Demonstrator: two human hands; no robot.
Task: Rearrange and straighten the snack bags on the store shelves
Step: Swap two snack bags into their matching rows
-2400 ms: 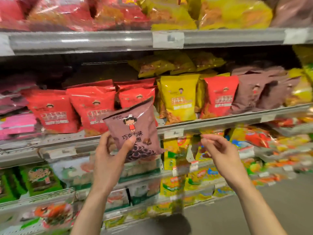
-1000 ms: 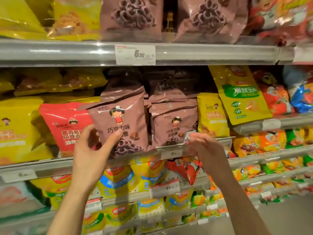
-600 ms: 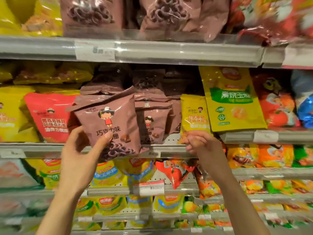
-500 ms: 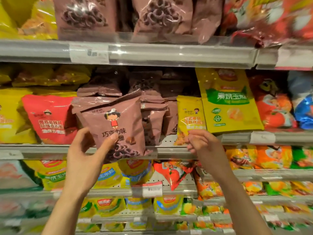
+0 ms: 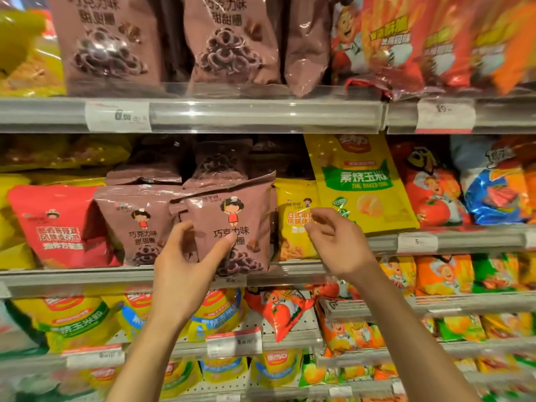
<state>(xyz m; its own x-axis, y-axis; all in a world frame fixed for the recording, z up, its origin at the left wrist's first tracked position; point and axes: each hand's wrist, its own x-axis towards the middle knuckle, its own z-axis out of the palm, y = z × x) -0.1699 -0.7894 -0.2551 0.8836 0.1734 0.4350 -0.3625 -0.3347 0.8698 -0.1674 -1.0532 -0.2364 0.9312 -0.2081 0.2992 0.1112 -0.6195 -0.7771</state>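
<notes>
A person faces store shelving packed with snack bags, both bare arms reaching up from the bottom of the view. The left hand [image 5: 185, 265] grips a brown snack bag [image 5: 232, 227] by its lower left corner, thumb across the front and fingers curled behind it. The bag stands upright with its base at the front lip of the middle shelf [image 5: 72, 278], just right of a matching brown bag [image 5: 136, 221] already standing there. The right hand [image 5: 336, 242] hovers just right of the held bag with fingers loosely curled, holding nothing, in front of a small yellow bag [image 5: 293, 224].

Judging by how things lie, the brown bag is at its place among its own kind but not yet released, so this placement looks nearly finished. More work seems left: further brown bags [image 5: 220, 163] lie flat and piled behind the front row, a red-orange bag [image 5: 281, 311] on the shelf below lies tipped at an angle, and a tall yellow and green bag [image 5: 359, 181] leans behind the small yellow one.

The shelves are grey metal with clear price strips and paper price labels [image 5: 117, 116]. The top shelf carries large brown bags [image 5: 226, 39] and red-orange ones [image 5: 406, 42] to the right. A red bag [image 5: 58, 227] stands to the left on the middle shelf. Lower shelves hold yellow, blue and green bags. Nothing of the room beyond the shelving shows.
</notes>
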